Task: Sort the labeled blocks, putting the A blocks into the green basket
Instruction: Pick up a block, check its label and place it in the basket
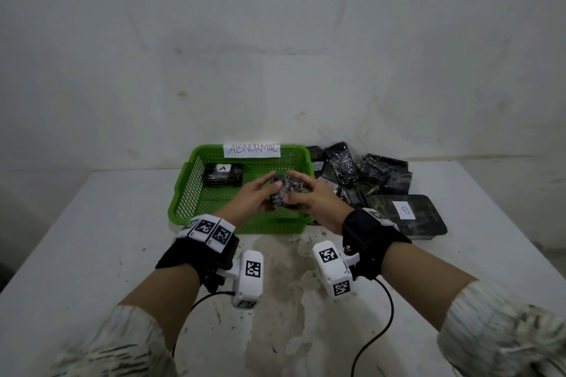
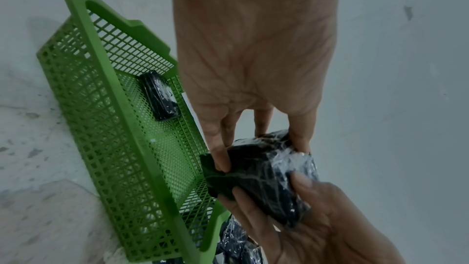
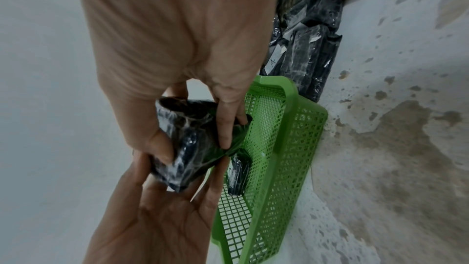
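A black plastic-wrapped block (image 1: 286,194) is held above the green basket (image 1: 183,193) by both hands; its label is hidden. My left hand (image 1: 272,196) grips its left side, thumb on top. My right hand (image 1: 292,190) grips its right side. In the left wrist view my left fingers (image 2: 223,160) pinch the block (image 2: 264,174) from above. The right wrist view shows my right hand (image 3: 194,147) wrapped round the block (image 3: 195,127). Inside the basket, at its back left, lies one block labelled A (image 1: 223,175).
A pile of several black wrapped blocks (image 1: 372,173) lies right of the basket, with one labelled B (image 1: 407,214) nearest me. A paper sign reading ABNORMAL (image 1: 251,150) hangs on the basket's back rim. The white table (image 1: 92,239) ends at a wall behind.
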`<action>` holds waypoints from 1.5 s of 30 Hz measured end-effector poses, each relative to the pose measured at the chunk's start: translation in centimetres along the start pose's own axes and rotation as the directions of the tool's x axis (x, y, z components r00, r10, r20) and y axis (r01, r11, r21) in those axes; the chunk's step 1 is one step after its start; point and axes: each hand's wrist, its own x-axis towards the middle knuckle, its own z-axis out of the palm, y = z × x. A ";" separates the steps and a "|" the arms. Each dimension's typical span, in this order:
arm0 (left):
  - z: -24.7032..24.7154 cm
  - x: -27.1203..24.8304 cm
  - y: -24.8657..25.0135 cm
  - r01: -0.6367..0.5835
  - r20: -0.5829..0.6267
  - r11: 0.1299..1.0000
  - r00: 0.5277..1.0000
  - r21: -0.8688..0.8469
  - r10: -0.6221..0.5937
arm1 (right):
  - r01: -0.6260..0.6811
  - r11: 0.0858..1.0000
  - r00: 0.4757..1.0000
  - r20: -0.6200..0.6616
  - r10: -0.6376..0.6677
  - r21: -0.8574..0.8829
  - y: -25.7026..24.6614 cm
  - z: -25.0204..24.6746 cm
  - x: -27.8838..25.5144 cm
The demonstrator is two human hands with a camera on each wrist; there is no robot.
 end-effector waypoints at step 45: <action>-1.0 -0.1 -0.6 0.111 0.103 0.950 0.991 -0.292 -0.084 | -0.059 0.967 0.998 -0.049 0.048 -0.248 0.2 0.7 0.2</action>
